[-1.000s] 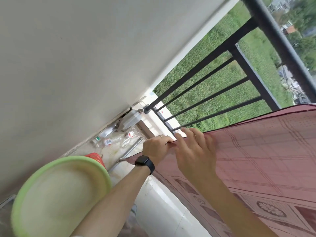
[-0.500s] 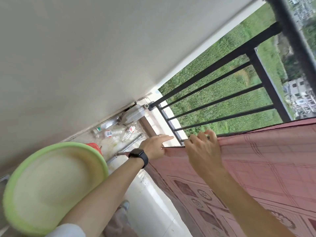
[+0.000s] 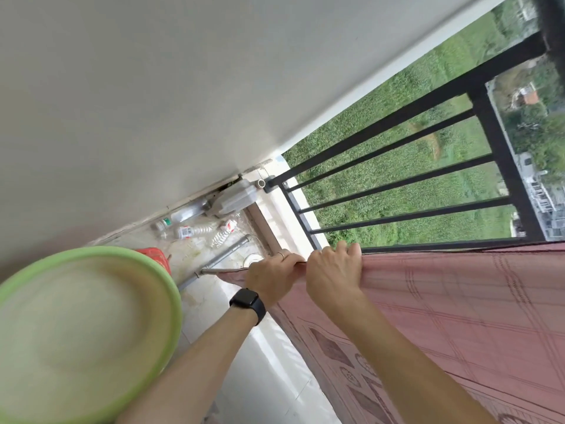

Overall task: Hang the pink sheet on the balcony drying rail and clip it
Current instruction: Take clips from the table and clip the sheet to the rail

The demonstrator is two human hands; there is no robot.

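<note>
The pink patterned sheet hangs draped over a line along the black balcony railing, filling the right side of the view. My left hand, with a black watch on the wrist, pinches the sheet's top edge near its left end. Right beside it my right hand grips the same top edge, fingers curled over it. The two hands nearly touch. The sheet's left corner sticks out past my left hand. No clip shows.
A light green basin sits at lower left, close to my left arm. Several empty plastic bottles and a metal pipe lie on the floor by the white wall. A red object peeks behind the basin.
My left hand closed on the sheet's edge and my right hand shifted along the top edge, still next to it. The view swung slightly.
</note>
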